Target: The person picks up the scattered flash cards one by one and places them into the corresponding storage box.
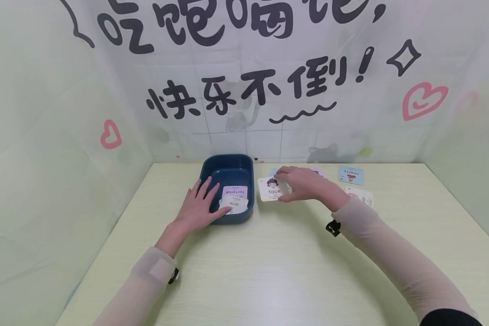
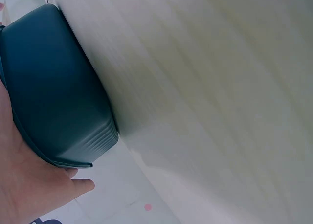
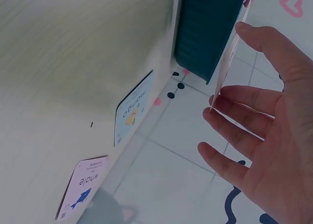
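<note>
My right hand (image 1: 305, 183) pinches a white flash card (image 1: 269, 190) printed "face" by its edge, just right of the dark blue box (image 1: 250, 199). In the right wrist view the card is seen almost edge-on between thumb and fingers. On the box's left side my left hand (image 1: 197, 206) rests with spread fingers over the rim, its thumb near the front edge. Inside the box lie a pink "tortoise" card (image 1: 235, 190) and a white "arm" card (image 1: 238, 206), partly overlapping.
A blue "cherry" card (image 1: 351, 175) and a white card (image 1: 360, 195) lie at the right on the pale table (image 1: 248, 276). A "mango" card (image 3: 133, 109) and a "whale" card (image 3: 83, 186) lie close to the table's back edge. A printed cloth hangs behind.
</note>
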